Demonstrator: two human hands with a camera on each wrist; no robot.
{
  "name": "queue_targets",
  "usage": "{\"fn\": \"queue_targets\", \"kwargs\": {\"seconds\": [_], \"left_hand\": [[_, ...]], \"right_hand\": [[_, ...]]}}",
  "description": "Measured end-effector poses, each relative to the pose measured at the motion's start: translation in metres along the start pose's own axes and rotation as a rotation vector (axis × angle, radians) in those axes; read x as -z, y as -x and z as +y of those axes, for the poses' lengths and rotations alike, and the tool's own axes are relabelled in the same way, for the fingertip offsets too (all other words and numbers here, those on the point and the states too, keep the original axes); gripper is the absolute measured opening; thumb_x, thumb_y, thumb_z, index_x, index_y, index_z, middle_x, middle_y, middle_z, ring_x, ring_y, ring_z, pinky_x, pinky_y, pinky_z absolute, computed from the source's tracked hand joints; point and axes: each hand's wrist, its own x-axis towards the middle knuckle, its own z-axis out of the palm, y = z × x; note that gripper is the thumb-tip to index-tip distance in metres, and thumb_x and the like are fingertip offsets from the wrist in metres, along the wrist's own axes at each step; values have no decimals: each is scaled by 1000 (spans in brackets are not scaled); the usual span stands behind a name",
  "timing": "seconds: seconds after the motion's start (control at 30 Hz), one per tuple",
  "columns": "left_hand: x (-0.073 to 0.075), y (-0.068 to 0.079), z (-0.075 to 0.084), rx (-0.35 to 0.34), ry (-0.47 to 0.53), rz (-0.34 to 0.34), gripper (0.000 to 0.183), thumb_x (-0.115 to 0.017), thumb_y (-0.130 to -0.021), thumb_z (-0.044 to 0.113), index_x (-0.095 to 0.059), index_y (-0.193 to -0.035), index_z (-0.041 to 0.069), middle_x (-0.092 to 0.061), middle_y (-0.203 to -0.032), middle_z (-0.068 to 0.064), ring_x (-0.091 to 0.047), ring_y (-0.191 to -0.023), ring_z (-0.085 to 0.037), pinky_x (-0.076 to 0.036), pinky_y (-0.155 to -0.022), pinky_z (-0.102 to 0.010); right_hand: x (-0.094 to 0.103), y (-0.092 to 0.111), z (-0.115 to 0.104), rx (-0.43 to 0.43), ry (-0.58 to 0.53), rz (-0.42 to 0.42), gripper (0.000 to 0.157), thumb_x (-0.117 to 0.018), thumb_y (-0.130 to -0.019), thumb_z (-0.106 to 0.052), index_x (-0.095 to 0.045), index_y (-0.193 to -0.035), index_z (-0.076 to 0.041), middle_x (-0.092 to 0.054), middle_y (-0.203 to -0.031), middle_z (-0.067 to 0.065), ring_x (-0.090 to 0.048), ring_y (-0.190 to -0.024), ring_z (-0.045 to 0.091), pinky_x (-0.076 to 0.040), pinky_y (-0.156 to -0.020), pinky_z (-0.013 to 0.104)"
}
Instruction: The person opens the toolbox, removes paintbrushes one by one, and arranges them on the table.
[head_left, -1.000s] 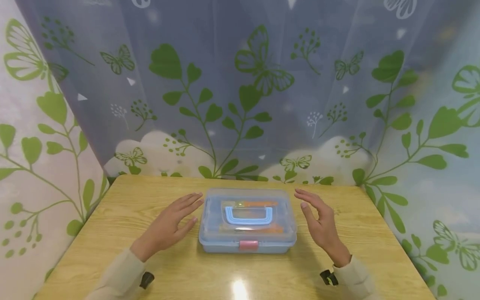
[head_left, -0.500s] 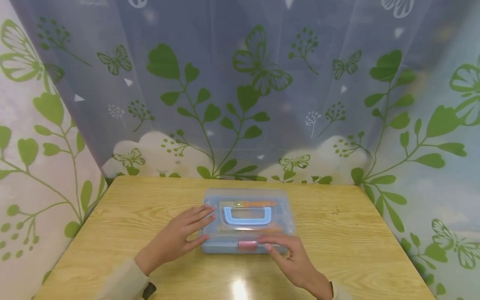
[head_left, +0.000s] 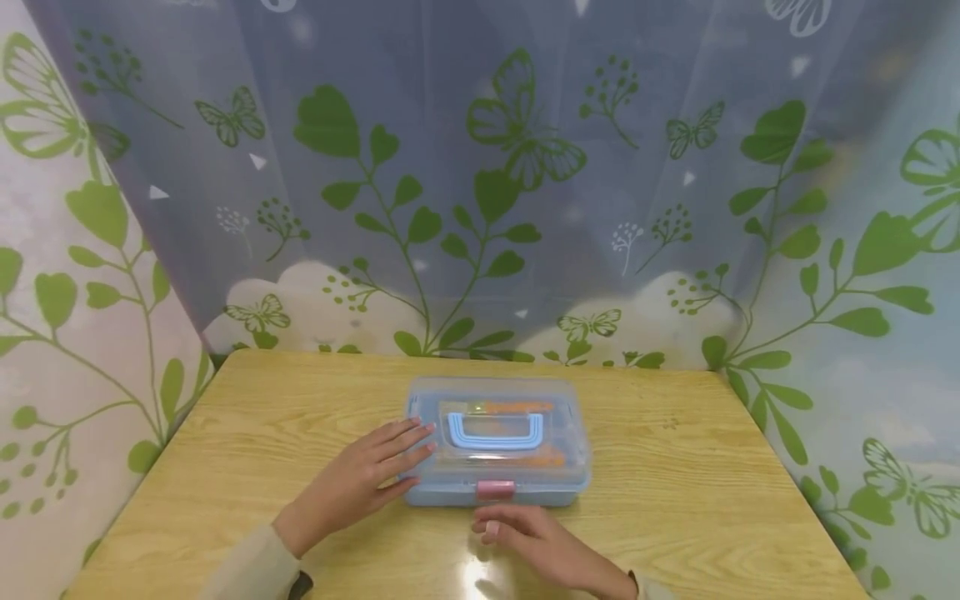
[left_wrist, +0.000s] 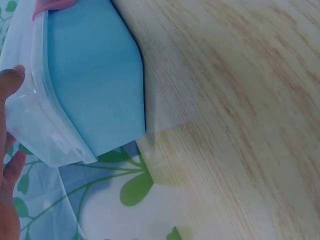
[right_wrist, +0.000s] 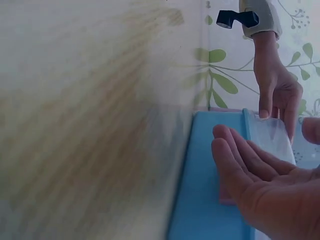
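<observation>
A light-blue plastic storage box with a clear lid, a blue handle and a pink latch stands closed on the table. My left hand touches the lid's left end with its fingers spread and nearly straight; in the right wrist view, the left hand has its thumb on the lid edge. Just in front of the latch, my right hand hovers with relaxed fingers, holding nothing. Long orange items, resembling brushes, show blurrily through the lid.
The wooden table extends on both sides of the box, and its back edge meets a curtain printed with leaves and butterflies. Similar fabric hangs at left and right. A bright light reflection lies near the right hand.
Both hands came in from beside the box. The left moved onto the lid's left end; the right swept to the front by the latch, then drew back slightly toward me and left. The box stays closed.
</observation>
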Motion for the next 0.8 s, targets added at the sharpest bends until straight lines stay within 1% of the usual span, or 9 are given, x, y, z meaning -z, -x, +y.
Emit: {"fn": "queue_targets", "kwargs": {"seconds": [0.1,0.17,0.27,0.33,0.43,0.53,0.63,0.8], "left_hand": [[-1,-1,0,-31,-46,16,50,-72,-90,24,-64,-136,5,-61,-143,-14,-59,-129,-33,-50,-106,-45],[-1,-1,0,-50,-77,23,47,-68,-92,26,-65,-135,5,-62,-141,-14,-60,-128,-33,-51,-104,-46],[-2,-1,0,-59,-102,31,40,-58,-102,29,-66,-134,6,-63,-140,-13,-61,-127,-32,-51,-103,-45],[-2,-1,-1,-58,-107,36,40,-50,-108,32,-66,-133,6,-63,-140,-12,-61,-126,-32,-51,-103,-44],[-4,-1,0,-55,-105,47,44,-41,-111,34,-67,-132,6,-64,-139,-12,-62,-126,-32,-52,-103,-43],[-5,-1,1,-48,-91,61,44,-41,-111,34,-68,-130,5,-65,-138,-13,-62,-125,-32,-52,-103,-42],[-7,-1,2,-38,-67,76,43,-43,-110,33,-69,-129,4,-66,-136,-14,-63,-124,-34,-51,-104,-40],[-10,0,2,-27,-37,94,43,-44,-110,33,-70,-127,3,-66,-136,-16,-63,-123,-37,-49,-107,-37]], "right_hand": [[0,-2,6,-5,-103,3,49,-41,-111,-23,-49,-139,18,-63,-129,33,-64,-118,45,-55,-101,37],[-1,-3,9,-31,-150,11,52,-39,-112,-23,-47,-139,20,-62,-129,35,-64,-118,47,-55,-100,39],[-1,-4,11,-87,-224,36,57,-35,-112,-27,-42,-140,23,-60,-130,37,-63,-119,48,-55,-100,40],[-2,-4,12,-122,-275,54,61,-32,-113,-30,-39,-141,24,-59,-131,38,-62,-120,48,-54,-101,41],[-2,-5,13,-184,-350,84,69,-29,-113,-39,-38,-142,23,-60,-130,37,-64,-119,45,-54,-101,43],[-2,-5,15,-269,-408,107,78,-28,-111,-50,-44,-139,21,-65,-126,31,-68,-114,37,-56,-98,41],[0,-4,18,-335,-452,129,84,-29,-108,-58,-49,-136,18,-69,-121,25,-71,-109,30,-58,-95,38],[5,-6,23,-345,-531,162,83,-33,-107,-58,-49,-135,19,-70,-119,25,-72,-106,27,-58,-95,37]]}}
